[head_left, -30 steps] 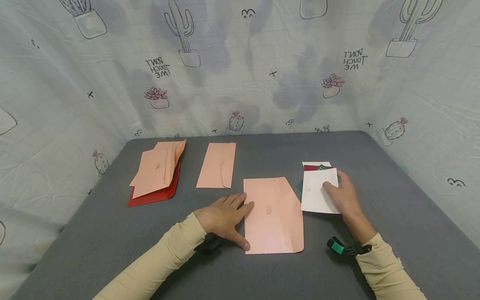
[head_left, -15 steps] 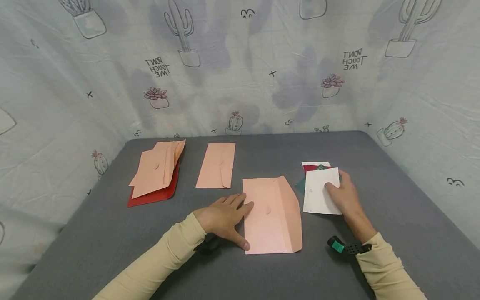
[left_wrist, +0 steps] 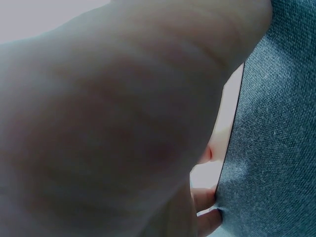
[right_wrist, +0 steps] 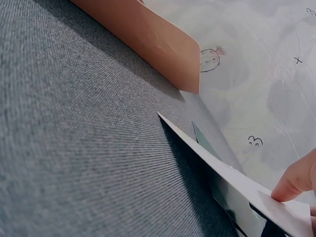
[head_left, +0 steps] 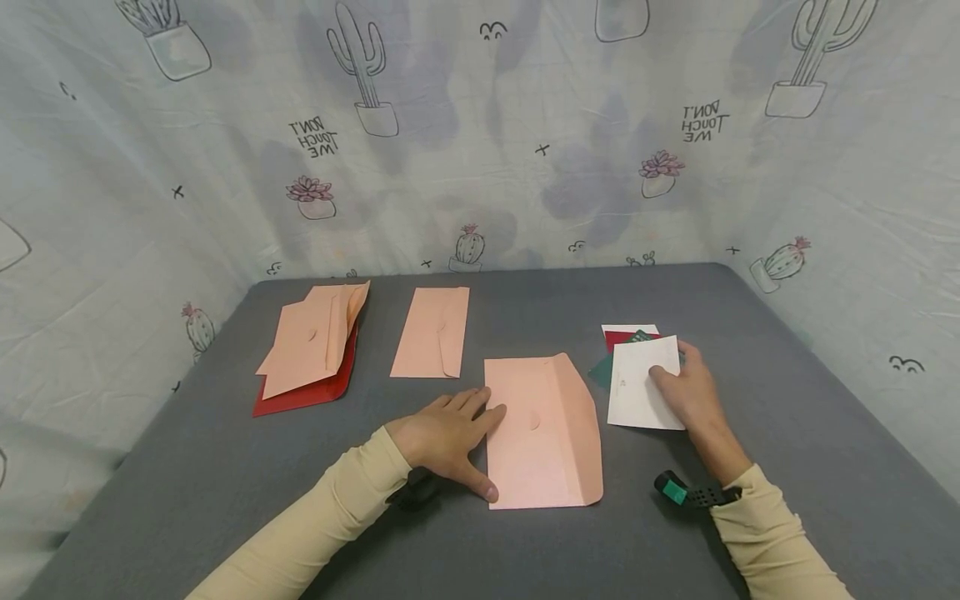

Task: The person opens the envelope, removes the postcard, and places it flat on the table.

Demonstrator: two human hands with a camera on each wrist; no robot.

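A pink envelope (head_left: pixel 528 450) lies in front of me with its flap (head_left: pixel 585 433) lifted along the right side. My left hand (head_left: pixel 446 437) rests with spread fingers on the envelope's left edge. To the right, my right hand (head_left: pixel 690 396) pinches a white card (head_left: pixel 633 387), thumb on top. The right wrist view shows the thumb (right_wrist: pixel 296 180) on the white card (right_wrist: pixel 224 170), which is tilted up off the table. Behind it, partly covered, are a green card (head_left: pixel 601 372), a red card (head_left: pixel 615 337) and another white card (head_left: pixel 628 329).
At the far left, several pink envelopes (head_left: pixel 303 350) overlap on a red envelope-like piece (head_left: pixel 300 398). A single pink envelope (head_left: pixel 431 333) lies behind my left hand. A printed white curtain (head_left: pixel 510 125) encloses the grey table (head_left: pixel 570 550) at the back and sides.
The white card in my right hand has shifted slightly right, showing more of the green card. The envelope's flap has risen a little. My left hand stays in place.
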